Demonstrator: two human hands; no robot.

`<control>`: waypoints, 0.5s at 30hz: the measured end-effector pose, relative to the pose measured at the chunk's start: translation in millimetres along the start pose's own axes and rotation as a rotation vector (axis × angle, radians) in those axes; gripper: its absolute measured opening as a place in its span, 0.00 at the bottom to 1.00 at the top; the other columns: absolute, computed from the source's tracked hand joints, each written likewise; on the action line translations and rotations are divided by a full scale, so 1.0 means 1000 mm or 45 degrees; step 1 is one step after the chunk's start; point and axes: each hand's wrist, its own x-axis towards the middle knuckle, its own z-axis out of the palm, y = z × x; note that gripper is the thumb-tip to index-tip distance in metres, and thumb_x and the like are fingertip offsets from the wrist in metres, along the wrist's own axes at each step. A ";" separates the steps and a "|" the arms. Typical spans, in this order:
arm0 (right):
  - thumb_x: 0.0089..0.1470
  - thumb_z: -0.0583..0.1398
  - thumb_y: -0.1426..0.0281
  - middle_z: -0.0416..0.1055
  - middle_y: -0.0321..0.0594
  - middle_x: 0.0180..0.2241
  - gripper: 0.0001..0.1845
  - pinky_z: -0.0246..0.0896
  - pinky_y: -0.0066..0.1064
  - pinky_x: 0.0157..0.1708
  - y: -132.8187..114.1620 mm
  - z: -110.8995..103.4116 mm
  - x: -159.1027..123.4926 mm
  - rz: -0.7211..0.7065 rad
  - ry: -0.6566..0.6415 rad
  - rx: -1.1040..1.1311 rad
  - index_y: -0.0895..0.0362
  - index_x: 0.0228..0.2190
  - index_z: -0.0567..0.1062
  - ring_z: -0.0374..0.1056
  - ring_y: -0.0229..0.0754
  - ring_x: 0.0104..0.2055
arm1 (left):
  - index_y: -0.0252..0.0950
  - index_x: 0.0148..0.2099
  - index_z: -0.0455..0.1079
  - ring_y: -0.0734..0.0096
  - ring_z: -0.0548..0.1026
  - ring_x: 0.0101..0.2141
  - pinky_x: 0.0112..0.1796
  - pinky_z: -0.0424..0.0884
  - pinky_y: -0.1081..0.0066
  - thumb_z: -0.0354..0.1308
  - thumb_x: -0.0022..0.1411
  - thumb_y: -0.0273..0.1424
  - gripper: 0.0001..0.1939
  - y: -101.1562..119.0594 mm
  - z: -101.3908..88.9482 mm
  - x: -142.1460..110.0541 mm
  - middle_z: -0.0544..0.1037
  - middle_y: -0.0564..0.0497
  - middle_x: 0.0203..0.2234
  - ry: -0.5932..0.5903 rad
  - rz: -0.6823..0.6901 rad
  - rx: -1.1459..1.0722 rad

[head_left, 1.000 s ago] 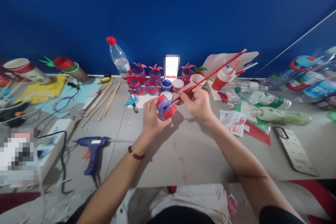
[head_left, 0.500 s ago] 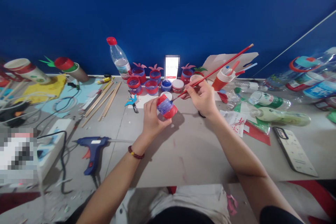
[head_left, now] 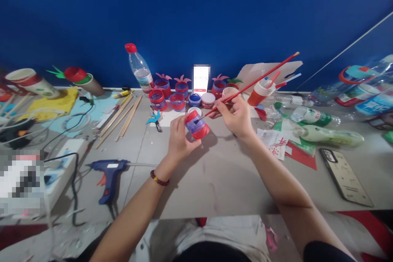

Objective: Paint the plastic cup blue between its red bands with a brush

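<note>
My left hand [head_left: 178, 138] is closed round a small red cup with a blue band [head_left: 197, 125], held tilted above the grey table [head_left: 215, 176]. In my right hand [head_left: 236, 115] I pinch a long red paintbrush [head_left: 254, 82], whose tip touches the cup's blue band. Behind the cup stand open paint pots [head_left: 201, 99] and several finished red-and-blue cups [head_left: 168, 92] with pink paper leaves.
A blue glue gun [head_left: 107, 174] lies at the left front beside a power strip [head_left: 63, 163]. Wooden sticks [head_left: 121, 116] and a water bottle [head_left: 139, 67] are at the back left. Plastic bottles [head_left: 319, 129], stacked red cups [head_left: 260, 90] and a phone [head_left: 345, 176] are on the right.
My left hand has turned the cup a little, tilting it more to the right. The brush tip has shifted slightly on the blue band, and my right hand has moved up and right.
</note>
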 end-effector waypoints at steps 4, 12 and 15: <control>0.56 0.63 0.60 0.73 0.31 0.22 0.11 0.77 0.33 0.26 -0.001 0.000 0.000 -0.065 0.020 -0.035 0.51 0.31 0.68 0.76 0.39 0.24 | 0.37 0.61 0.55 0.50 0.68 0.52 0.53 0.67 0.50 0.68 0.41 0.26 0.45 0.000 0.000 0.000 0.68 0.40 0.51 0.015 -0.008 -0.002; 0.57 0.63 0.61 0.73 0.32 0.23 0.11 0.77 0.34 0.26 0.003 -0.004 0.003 -0.088 0.051 -0.031 0.52 0.31 0.68 0.76 0.40 0.24 | 0.37 0.61 0.54 0.50 0.69 0.51 0.52 0.68 0.51 0.68 0.42 0.26 0.44 0.002 -0.001 0.001 0.69 0.41 0.50 0.037 0.019 0.011; 0.56 0.63 0.60 0.72 0.33 0.24 0.11 0.76 0.35 0.26 0.004 -0.007 0.005 -0.122 0.096 -0.091 0.52 0.31 0.68 0.76 0.41 0.24 | 0.37 0.61 0.54 0.50 0.69 0.51 0.52 0.68 0.50 0.67 0.42 0.26 0.44 0.002 -0.001 0.001 0.69 0.41 0.51 0.026 0.004 0.016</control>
